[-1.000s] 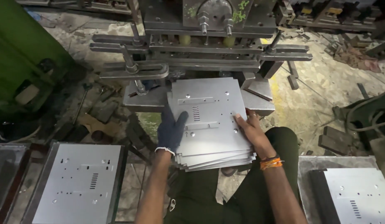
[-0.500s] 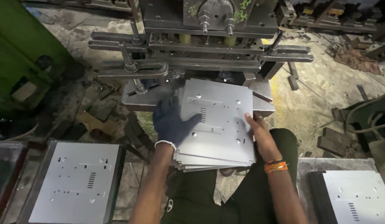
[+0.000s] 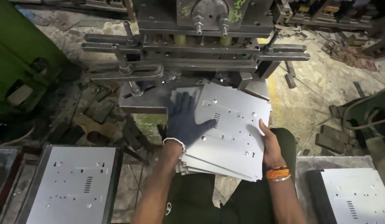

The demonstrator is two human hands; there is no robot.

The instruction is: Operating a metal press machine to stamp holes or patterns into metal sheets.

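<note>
Left hand [image 3: 185, 120] flat on top sheet [image 3: 232, 124], right hand [image 3: 270, 143] gripping its edge; sheet half under press [image 3: 200, 45], not seated.

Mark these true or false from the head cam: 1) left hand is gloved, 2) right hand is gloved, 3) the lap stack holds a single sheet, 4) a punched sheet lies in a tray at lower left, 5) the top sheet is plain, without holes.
1) True: the left hand wears a dark glove and lies flat on the top sheet.
2) False: the right hand is bare, with an orange band at the wrist, gripping the sheet's right edge.
3) False: the stack shows several sheet edges fanned out.
4) True: the punched sheet lies in the left tray.
5) False: it has round holes and a slotted grille.
</note>
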